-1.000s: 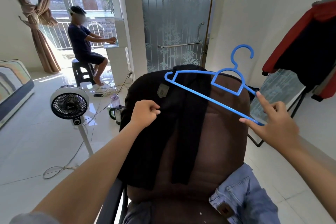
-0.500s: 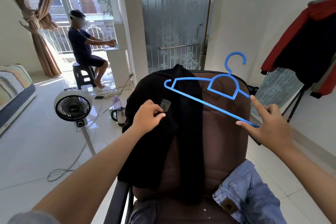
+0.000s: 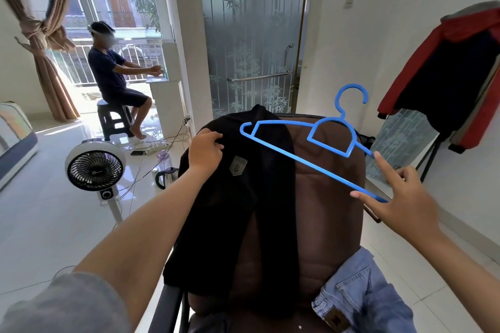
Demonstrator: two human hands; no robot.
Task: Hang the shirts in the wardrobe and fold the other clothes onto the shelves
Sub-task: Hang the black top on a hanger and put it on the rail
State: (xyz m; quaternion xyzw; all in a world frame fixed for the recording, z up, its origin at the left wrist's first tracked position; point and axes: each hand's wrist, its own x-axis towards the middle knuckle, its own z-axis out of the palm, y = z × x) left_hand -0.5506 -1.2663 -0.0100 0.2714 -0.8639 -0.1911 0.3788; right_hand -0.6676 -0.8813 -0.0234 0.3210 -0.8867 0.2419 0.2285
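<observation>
A standing fan point(image 3: 95, 166) stood on the tiled floor point(image 3: 40, 213) to the left, with cables, a power strip and an electric kettle point(image 3: 165, 177) on the floor behind it. Farther left, by the bright window point(image 3: 119, 5), a second person point(image 3: 113, 76) sat on a dark stool point(image 3: 113, 120) facing a white ledge, beside a tied-back brown curtain point(image 3: 44, 43). A frosted glass door point(image 3: 254, 35) with a bamboo pattern rose behind the chair. At the far right a red and dark jacket point(image 3: 446, 67) hung on a rack.

A brown padded chair point(image 3: 324, 197) filled the near middle, its back standing between the person and the door. Light blue jeans point(image 3: 359, 297) lay on the seat at the near right.

The black shirt point(image 3: 243, 197) was draped over the left side of the chair back, hanging down toward the seat, with a small grey label showing near its upper part. The left hand point(image 3: 205, 153) gripped the shirt's upper left edge, fingers curled into the fabric. The right hand point(image 3: 403, 203) held the blue plastic hanger point(image 3: 311, 149) by the right end of its lower bar, pinched between thumb and middle finger with the index finger pointing straight up. The hanger was tilted, its left end just above the shirt's top and its hook pointing up.
</observation>
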